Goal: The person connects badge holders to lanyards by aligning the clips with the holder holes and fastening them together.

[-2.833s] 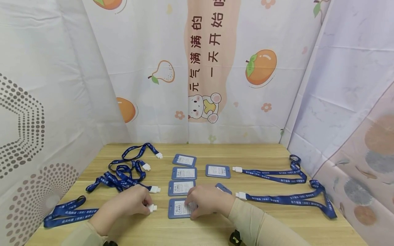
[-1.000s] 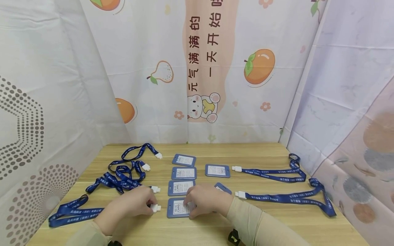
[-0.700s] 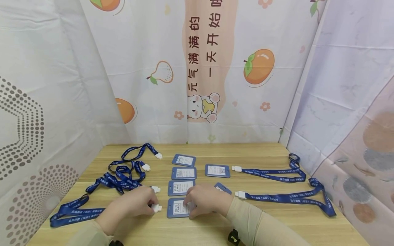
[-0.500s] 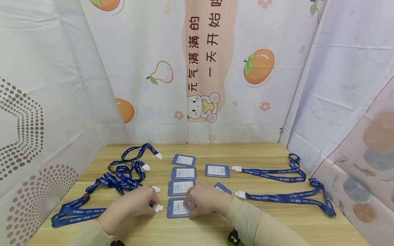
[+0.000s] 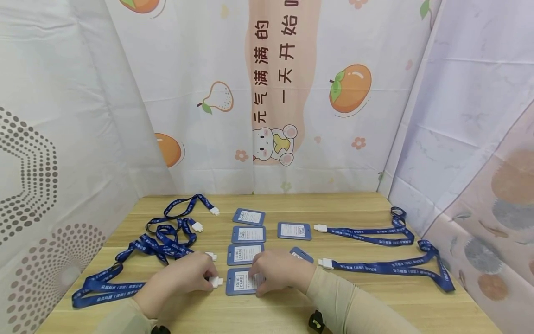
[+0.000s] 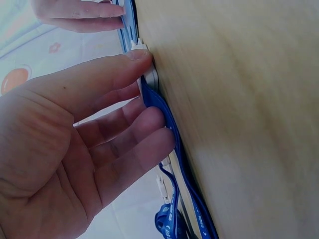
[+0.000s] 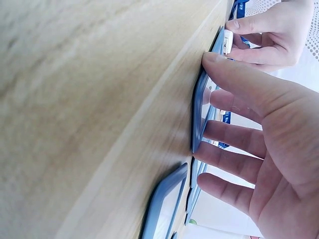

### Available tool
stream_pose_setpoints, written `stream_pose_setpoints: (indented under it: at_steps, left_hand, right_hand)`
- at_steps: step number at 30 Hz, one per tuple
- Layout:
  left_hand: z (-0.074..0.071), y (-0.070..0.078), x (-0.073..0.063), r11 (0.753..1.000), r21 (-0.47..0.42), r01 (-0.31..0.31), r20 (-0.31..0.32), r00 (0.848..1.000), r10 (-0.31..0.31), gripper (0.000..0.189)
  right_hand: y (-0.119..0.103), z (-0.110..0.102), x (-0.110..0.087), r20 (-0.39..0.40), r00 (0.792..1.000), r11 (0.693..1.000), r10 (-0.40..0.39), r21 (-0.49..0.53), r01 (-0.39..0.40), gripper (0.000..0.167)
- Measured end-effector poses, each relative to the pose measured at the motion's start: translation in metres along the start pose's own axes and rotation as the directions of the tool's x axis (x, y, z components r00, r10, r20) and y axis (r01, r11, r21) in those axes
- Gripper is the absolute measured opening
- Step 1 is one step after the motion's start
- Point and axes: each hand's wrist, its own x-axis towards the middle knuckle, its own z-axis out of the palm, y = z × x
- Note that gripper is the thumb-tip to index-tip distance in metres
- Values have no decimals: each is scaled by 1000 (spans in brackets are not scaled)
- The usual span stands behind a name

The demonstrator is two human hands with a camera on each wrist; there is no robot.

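My left hand [image 5: 189, 274] pinches the white clip [image 5: 216, 282] of a blue lanyard [image 5: 106, 287] between thumb and fingertips, low over the wooden table. The clip's tip points right and lies just short of the slotted edge of a blue ID card holder [image 5: 239, 282]. My right hand [image 5: 281, 273] grips that holder by its long edges, thumb on the near side and fingers on the far side; its right end is hidden under the hand. In the left wrist view the lanyard strap [image 6: 172, 124] trails past the curled fingers.
Beyond it lie several more card holders [image 5: 246, 254] in a column, with another [image 5: 294, 231] to the right and one [image 5: 301, 255] partly behind my right hand. Tangled lanyards [image 5: 167, 241] lie left; two lanyards [image 5: 388, 268] stretch out right. Curtains [image 5: 200, 139] enclose the table.
My left hand has slid right with the clip, bringing it closer to the card holder, and the strap has trailed after it. The right hand has stayed on the holder.
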Motion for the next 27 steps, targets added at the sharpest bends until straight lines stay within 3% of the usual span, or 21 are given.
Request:
stream_pose_setpoints:
  at_steps: [10, 27]
  left_hand:
    - [1, 3, 3, 1000, -1, 19, 8, 1000, -19, 10]
    - [3, 8, 7, 1000, 12, -28, -14, 1000, 28, 9]
  right_hand:
    - [1, 0, 0, -5, 1000, 1000, -8, -20, 8, 39]
    - [1, 0, 0, 4, 1000, 1000, 6, -1, -6, 40]
